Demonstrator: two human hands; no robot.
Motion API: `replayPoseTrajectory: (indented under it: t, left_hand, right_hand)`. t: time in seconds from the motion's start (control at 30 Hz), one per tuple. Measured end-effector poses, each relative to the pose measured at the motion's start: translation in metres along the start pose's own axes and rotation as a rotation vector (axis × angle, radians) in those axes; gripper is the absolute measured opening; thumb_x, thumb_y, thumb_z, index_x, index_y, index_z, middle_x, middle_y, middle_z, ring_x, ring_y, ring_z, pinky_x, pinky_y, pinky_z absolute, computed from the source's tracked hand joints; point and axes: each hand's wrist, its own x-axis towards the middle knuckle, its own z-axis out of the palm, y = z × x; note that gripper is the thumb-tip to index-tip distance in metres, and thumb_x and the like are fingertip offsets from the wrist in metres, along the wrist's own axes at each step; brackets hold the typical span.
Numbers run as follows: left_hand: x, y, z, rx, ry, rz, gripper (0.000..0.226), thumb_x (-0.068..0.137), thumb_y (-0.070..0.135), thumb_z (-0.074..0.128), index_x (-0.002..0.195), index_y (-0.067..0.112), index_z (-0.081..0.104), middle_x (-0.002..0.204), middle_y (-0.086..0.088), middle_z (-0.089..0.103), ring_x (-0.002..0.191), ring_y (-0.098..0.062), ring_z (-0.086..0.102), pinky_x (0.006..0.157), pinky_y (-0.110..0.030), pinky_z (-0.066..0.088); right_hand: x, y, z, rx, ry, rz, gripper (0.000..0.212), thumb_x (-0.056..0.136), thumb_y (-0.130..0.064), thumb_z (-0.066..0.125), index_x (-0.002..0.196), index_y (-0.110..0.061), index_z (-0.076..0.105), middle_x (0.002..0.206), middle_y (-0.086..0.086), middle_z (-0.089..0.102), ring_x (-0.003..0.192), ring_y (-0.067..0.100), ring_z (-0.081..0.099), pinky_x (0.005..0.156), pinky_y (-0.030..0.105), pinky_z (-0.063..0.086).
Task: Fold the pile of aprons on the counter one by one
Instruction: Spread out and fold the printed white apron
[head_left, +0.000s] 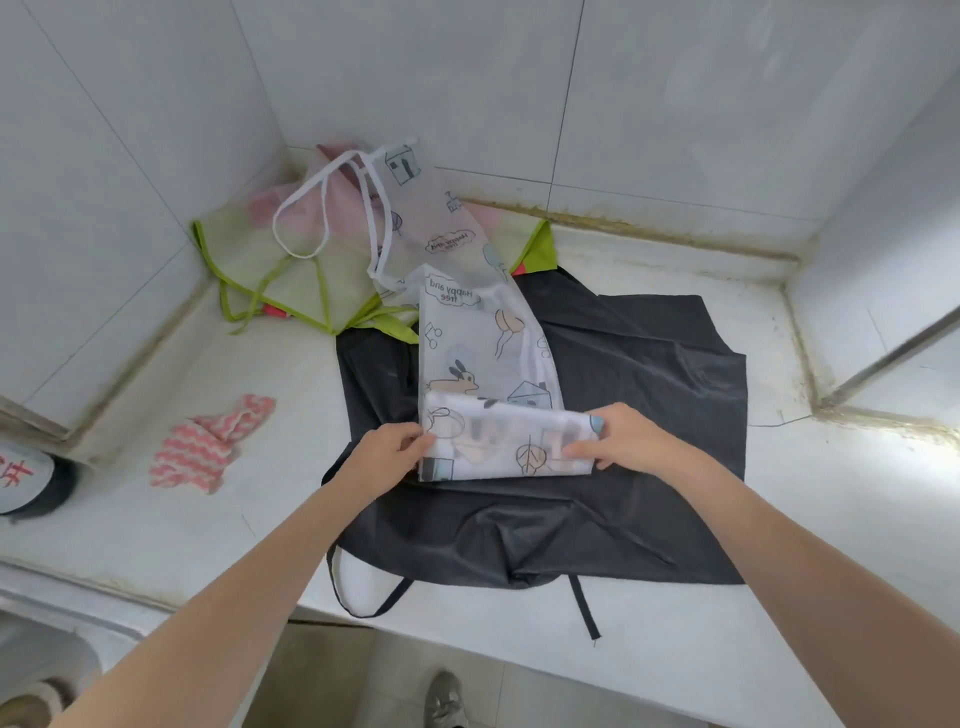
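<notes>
Here we reach out both arms: our left hand (387, 453) and right hand (621, 439) pinch the white apron (488, 364) (its near end folded over), lying on the black apron (649, 395).

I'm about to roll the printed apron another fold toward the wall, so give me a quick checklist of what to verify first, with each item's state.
1. Both hands on the fold: left hand pinches the left end and right hand the right end of the printed apron. Ok.
2. Folded band even: edges look roughly parallel. Ok.
3. Path ahead flat: the unfolded part narrows and bunches toward the white straps. Not ok.
4. Straps tucked: they lie loose over the green-trimmed apron. Not ok.
5. Surface underneath: it lies on the wrinkled black apron, which may drag along. Not ok.
6. Black apron's ties off the counter edge: hanging over. Not ok.
</notes>
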Motion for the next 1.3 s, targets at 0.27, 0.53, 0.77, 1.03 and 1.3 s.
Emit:
replayPoseTrajectory:
  t: [0.27,0.53,0.77,1.03,1.3]
  left_hand:
    - [0.002,-0.001,0.021,0.483,0.293,-0.035,0.033,0.084,0.025,0.066,0.105,0.005,0.051,0.089,-0.015,0.065,0.081,-0.033,0.062,0.063,-0.035,0.045]
    - [0.021,0.001,0.016,0.932,-0.284,0.387,0.083,0.089,-0.003,0.039,0.149,0.025,-0.011,0.154,-0.018,-0.021,0.143,-0.032,-0.016,0.118,-0.038,0.0]
    - [0.031,-0.013,-0.001,0.709,-0.438,0.35,0.103,0.081,0.04,0.062,0.149,0.023,-0.013,0.154,-0.007,-0.025,0.143,-0.021,-0.021,0.116,-0.031,-0.007]
    - [0.026,-0.013,-0.033,-0.048,-0.176,0.188,0.04,0.088,0.026,0.064,0.126,0.023,0.054,0.118,0.008,0.062,0.107,-0.007,0.058,0.098,-0.019,0.041]
    - [0.011,-0.038,-0.039,-0.136,-0.288,-0.121,0.022,0.096,0.024,0.052,0.103,0.004,0.058,0.073,0.0,0.061,0.059,-0.01,0.058,0.055,-0.014,0.05]
  right_hand:
    - [0.029,-0.021,0.038,-0.35,0.233,0.197,0.038,0.099,-0.034,0.037,0.122,-0.006,0.049,0.117,0.019,0.056,0.092,0.035,0.058,0.079,0.038,0.048]
    - [0.022,-0.014,0.06,-0.81,0.446,-0.17,0.071,0.057,-0.003,0.082,0.12,-0.003,0.052,0.12,0.017,0.052,0.095,0.033,0.057,0.057,0.033,0.05]
    - [0.017,0.008,0.041,-0.834,-0.158,-0.156,0.092,0.087,-0.032,0.052,0.149,-0.014,-0.014,0.154,-0.008,-0.024,0.142,0.008,-0.019,0.119,0.034,0.0]
    - [0.022,-0.035,0.017,-0.396,0.051,-0.044,0.011,0.082,-0.008,0.052,0.076,-0.016,0.056,0.081,-0.001,0.058,0.076,0.017,0.052,0.062,0.023,0.042]
    - [0.023,-0.05,0.045,0.079,-0.079,0.214,0.036,0.097,-0.031,0.048,0.13,-0.015,0.051,0.115,0.006,0.061,0.087,0.018,0.063,0.065,0.027,0.058]
